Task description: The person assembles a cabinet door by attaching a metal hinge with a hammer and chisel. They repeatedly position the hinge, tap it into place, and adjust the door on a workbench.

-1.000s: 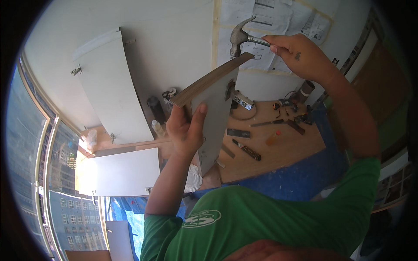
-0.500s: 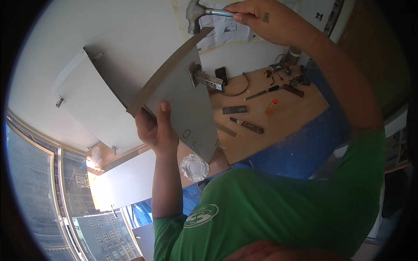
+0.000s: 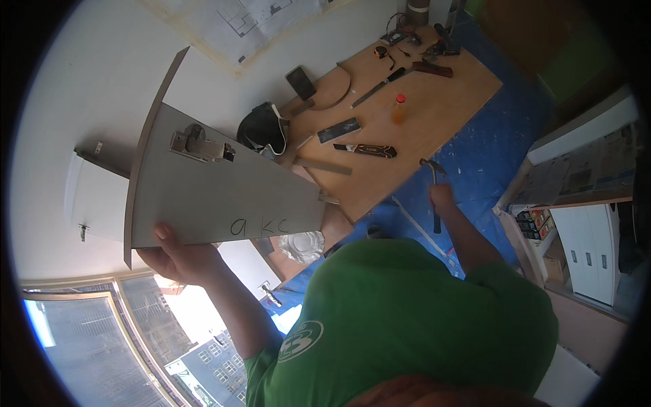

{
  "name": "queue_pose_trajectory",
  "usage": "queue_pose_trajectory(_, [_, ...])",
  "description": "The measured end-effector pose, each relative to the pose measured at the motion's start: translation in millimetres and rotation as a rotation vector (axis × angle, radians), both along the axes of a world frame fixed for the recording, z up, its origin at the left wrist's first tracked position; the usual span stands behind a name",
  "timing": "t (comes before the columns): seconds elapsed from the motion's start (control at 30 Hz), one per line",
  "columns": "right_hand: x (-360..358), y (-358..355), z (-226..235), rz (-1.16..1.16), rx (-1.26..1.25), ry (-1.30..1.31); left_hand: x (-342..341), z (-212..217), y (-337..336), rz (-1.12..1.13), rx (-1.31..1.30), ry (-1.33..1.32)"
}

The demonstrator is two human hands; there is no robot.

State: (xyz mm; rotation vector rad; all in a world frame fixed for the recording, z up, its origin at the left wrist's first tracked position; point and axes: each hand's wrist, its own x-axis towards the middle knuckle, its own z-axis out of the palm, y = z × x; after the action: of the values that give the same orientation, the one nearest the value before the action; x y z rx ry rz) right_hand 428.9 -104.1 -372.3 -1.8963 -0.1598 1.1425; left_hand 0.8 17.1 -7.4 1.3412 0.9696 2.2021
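Observation:
My left hand [image 3: 180, 258] grips the lower edge of a grey cabinet door panel [image 3: 217, 190], thumb on its face and fingers beneath. The panel stands tilted at the left, a metal hinge [image 3: 198, 145] fixed near its top and handwritten marks near its lower edge. Along its left side runs a thin edge strip [image 3: 144, 146], its upper end reaching past the panel's corner. Low at my right side, apart from the panel, my right hand [image 3: 441, 195] is closed round the handle of a claw hammer [image 3: 433, 169], its head up.
On the wooden table [image 3: 441, 102] lie a utility knife [image 3: 366, 150], a dark block [image 3: 339, 129], a phone [image 3: 300, 83] and a tape measure [image 3: 380, 51]. A red-capped bottle [image 3: 399, 112] stands among them. Blue sheeting [image 3: 475, 156] covers the floor. Another panel [image 3: 102, 190] is at the left.
The hammer has come down from above the strip's upper end to my right side. The panel has shifted left and turned, its face now more toward me. My view has swung right.

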Motion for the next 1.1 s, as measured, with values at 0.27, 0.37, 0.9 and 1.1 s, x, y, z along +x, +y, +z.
queue_pose_trajectory(0.27, [19,16,-71,-0.225,0.205,0.192,-3,-6,-8,-0.028,0.055,0.167])
queue_pose_trajectory(0.37, [34,67,-67,-0.154,0.260,0.106,-1,-8,-13,0.018,0.036,0.089])
queue_pose_trajectory(0.9, [89,170,-102,0.103,-0.076,-0.365,1,-3,-19,-0.058,0.026,0.159])
queue_pose_trajectory(1.1, [68,135,-81,0.327,-0.010,-0.722,6,-8,-17,0.048,-0.024,0.126])
